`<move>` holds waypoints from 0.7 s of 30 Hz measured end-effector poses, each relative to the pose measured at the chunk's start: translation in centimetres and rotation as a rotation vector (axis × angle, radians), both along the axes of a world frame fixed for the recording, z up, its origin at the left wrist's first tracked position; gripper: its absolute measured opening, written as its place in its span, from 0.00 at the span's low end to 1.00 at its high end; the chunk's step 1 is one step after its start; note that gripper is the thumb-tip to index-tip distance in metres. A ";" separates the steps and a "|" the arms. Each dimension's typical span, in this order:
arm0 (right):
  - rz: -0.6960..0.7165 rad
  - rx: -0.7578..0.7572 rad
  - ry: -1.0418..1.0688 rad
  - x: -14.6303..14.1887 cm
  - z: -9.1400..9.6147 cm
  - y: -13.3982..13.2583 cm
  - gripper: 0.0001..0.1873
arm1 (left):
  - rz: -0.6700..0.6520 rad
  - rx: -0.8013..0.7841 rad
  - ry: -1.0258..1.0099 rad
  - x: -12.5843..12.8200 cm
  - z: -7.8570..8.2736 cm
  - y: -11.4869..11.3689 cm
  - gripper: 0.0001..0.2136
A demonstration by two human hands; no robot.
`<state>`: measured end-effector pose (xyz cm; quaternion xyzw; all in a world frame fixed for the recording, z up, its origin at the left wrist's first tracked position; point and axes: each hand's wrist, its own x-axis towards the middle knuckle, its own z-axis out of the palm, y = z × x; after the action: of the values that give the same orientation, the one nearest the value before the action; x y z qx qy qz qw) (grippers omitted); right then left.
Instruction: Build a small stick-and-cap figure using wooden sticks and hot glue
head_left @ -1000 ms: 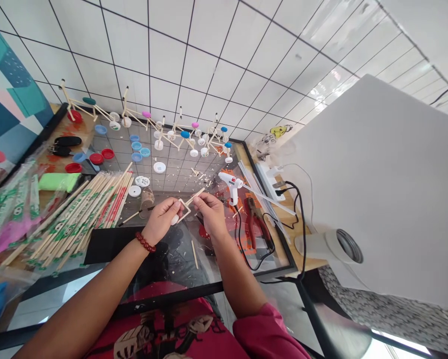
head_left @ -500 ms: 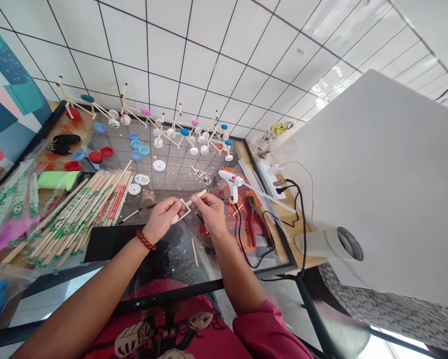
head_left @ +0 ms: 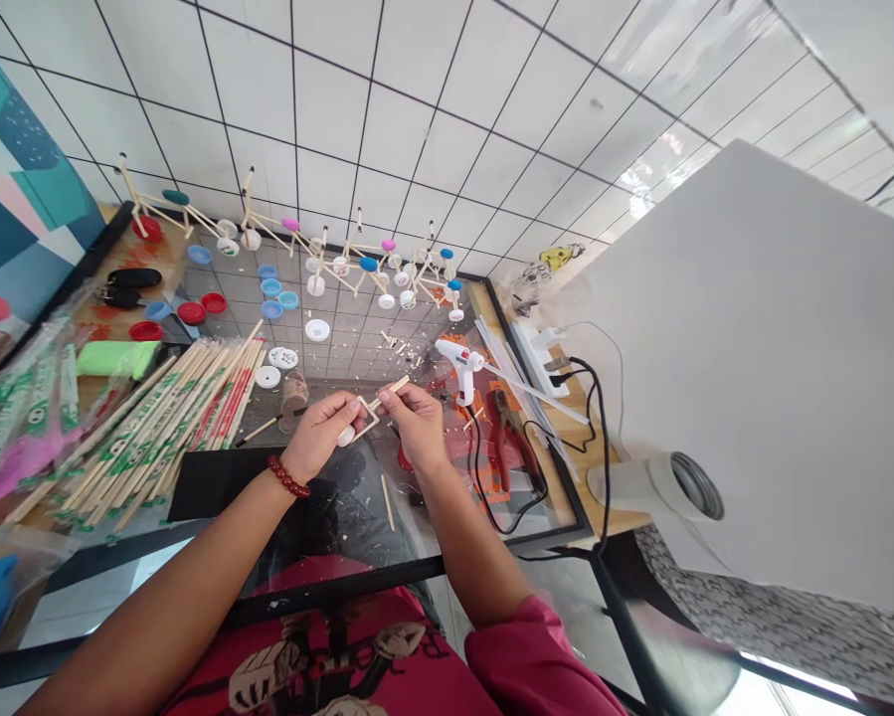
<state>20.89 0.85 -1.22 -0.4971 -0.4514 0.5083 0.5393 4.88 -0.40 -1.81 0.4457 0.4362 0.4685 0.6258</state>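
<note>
1. The left hand (head_left: 325, 430) is closed in a pinch on the left side of a small stick frame (head_left: 364, 418), thumb and fingers on the wood.
2. The right hand (head_left: 417, 423) pinches the frame's right corner, where one stick juts out toward the far right.
3. The frame is held between both hands, just above the glass counter (head_left: 357, 517), near its middle.
4. A red bead bracelet (head_left: 288, 477) sits on the left wrist.
5. Left of the hands lies a pile of wrapped chopsticks (head_left: 155, 418), fanned out across the counter.
6. Just right of the right hand stands a white glue gun (head_left: 461, 366), with red pliers (head_left: 517, 443) beside it and a black cord (head_left: 603, 438) looping to a power strip (head_left: 540, 353).
7. Along the far edge, against the tiled wall, stands a row of stick models (head_left: 327, 259) with bottle caps for wheels.
8. Loose caps (head_left: 271, 288), blue, red and white, lie scattered between the models and the chopsticks.
9. A short loose stick (head_left: 388, 502) lies on the glass near the right forearm.
</note>
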 end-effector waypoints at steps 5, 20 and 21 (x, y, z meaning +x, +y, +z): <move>-0.006 -0.012 0.000 -0.1 0.2 -0.1 0.20 | 0.001 0.012 0.005 0.0 -0.3 0.0 0.21; -0.066 0.024 -0.017 0.3 0.2 -0.4 0.20 | -0.008 -0.007 0.056 0.1 0.1 0.0 0.23; -0.070 0.030 -0.020 0.4 0.2 -0.4 0.20 | -0.006 -0.007 0.062 0.1 0.2 -0.1 0.22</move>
<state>21.28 0.43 -1.00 -0.5092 -0.4467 0.4774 0.5597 5.01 -0.45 -1.65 0.4593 0.4557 0.4510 0.6148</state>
